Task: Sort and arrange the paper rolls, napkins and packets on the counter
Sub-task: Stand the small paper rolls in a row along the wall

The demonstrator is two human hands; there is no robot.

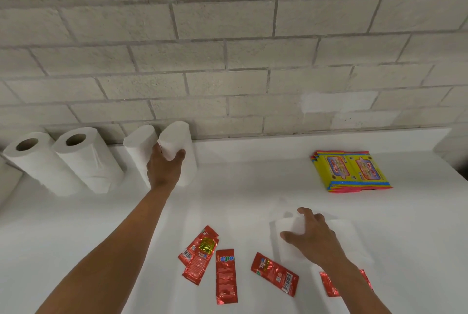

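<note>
Two bare hands work the white counter (253,194). Fingers and thumb of the left hand (164,164) wrap the lower part of an upright white paper roll (178,146) at upper centre-left, gripping it just beside another upright white roll (138,146) by the grey brick wall (228,48). The right hand (312,235), at lower right, closes its thumb and fingers around a white paper roll lying on the counter (286,232); a second white roll (349,237) lies just to its right, hard to make out against the surface.

Further left along the wall stand two larger white paper towel rolls with brown cardboard cores (63,159), side by side (both leaning in the wide-angle view). Red foil sauce packets (226,275) lie scattered along the lower centre of the frame, one partly hidden under the right forearm. At upper right, well apart from everything else, sits a stack of yellow packets with pink edges (349,172).
</note>
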